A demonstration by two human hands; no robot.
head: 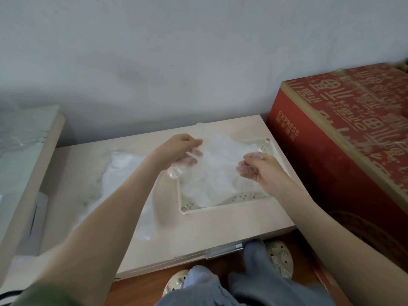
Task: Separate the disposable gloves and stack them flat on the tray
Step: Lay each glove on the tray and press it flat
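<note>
A cream plastic tray (220, 207) with perforated corners sits on the low table, and clear disposable gloves (212, 184) lie stacked inside it. My left hand (180, 149) and my right hand (261, 167) hover over the tray. Both pinch one thin, see-through glove (217, 151) stretched between them above the stack. The film covers parts of my fingers. A loose heap of more clear gloves (120, 173) lies on the table to the tray's left, partly behind my left forearm.
The pale table (209, 228) stands against a grey wall. A big red carton (344, 140) stands close on the right of the tray. A glass-topped surface (24, 138) is at far left. My feet in perforated slippers (279, 253) rest below the table's front edge.
</note>
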